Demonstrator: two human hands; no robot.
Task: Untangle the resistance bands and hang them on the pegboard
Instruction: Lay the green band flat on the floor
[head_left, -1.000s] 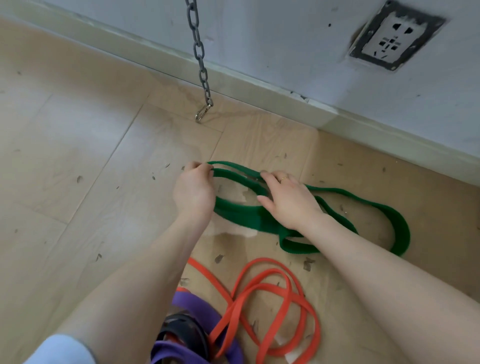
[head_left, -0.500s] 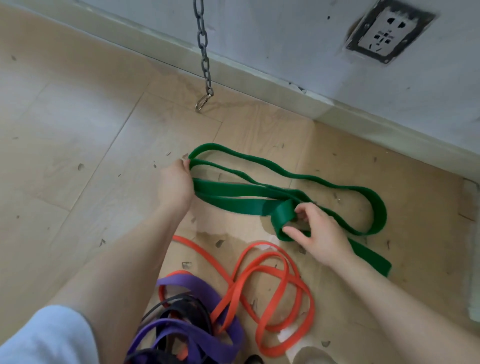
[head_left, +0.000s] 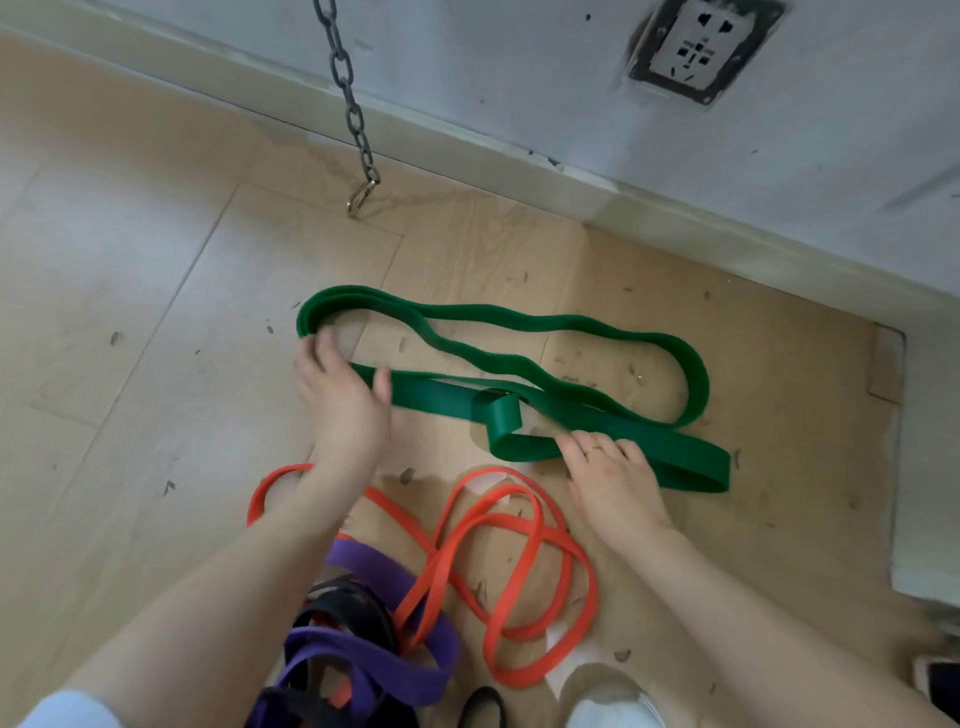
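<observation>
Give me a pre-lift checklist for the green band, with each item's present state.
1. Green band apart from the orange band: ok.
2. Green band free of twists: not ok, a fold loops over near its middle.
3. Left hand gripping it: cannot tell, fingers lie at its left bend.
4. Right hand gripping it: not ok, fingers only rest on it.
5. Purple band and black band untangled: not ok.
6. Pegboard within reach: cannot tell, not in view.
</observation>
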